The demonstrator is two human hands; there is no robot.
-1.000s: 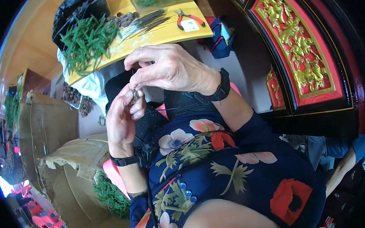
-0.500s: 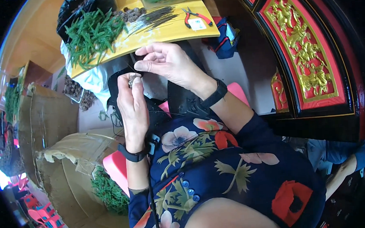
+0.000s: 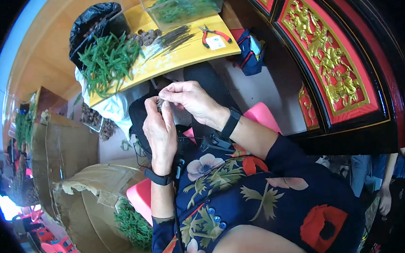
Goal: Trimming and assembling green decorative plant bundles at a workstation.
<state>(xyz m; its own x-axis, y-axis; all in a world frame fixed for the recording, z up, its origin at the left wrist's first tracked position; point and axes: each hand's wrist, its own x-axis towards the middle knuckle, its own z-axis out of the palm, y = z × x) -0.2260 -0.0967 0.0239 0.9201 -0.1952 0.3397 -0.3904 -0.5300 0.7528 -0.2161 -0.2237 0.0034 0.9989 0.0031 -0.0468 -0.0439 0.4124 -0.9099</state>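
My left hand [image 3: 161, 135] is closed, with a small brown pine cone [image 3: 160, 102] between thumb and forefinger. My right hand [image 3: 194, 101] meets it over my lap, its thumb and forefinger pinched at the cone's top. The thin dark wire these fingers hold is hidden by them now; it shows only in the earlier picture. Ahead, on the yellow tabletop [image 3: 162, 64], lie a pile of green artificial sprigs [image 3: 109, 60], several pine cones [image 3: 145, 37], a bundle of thin dark wires [image 3: 173, 40] and red-handled pliers [image 3: 214, 36].
A black plastic bag [image 3: 80, 30] and a clear bin [image 3: 185, 10] of greenery stand at the table's back. Torn cardboard boxes [image 3: 86, 219] sit at my left, near more greenery [image 3: 133, 224]. A carved red-and-gold panel [image 3: 327, 56] rises at right. Another person's hand [image 3: 385, 201] hangs at lower right.
My right hand has come down and in to the pine cone, so the fingertips of both hands now meet. The view has shifted slightly. At lower right the other person's arm now hangs lower.
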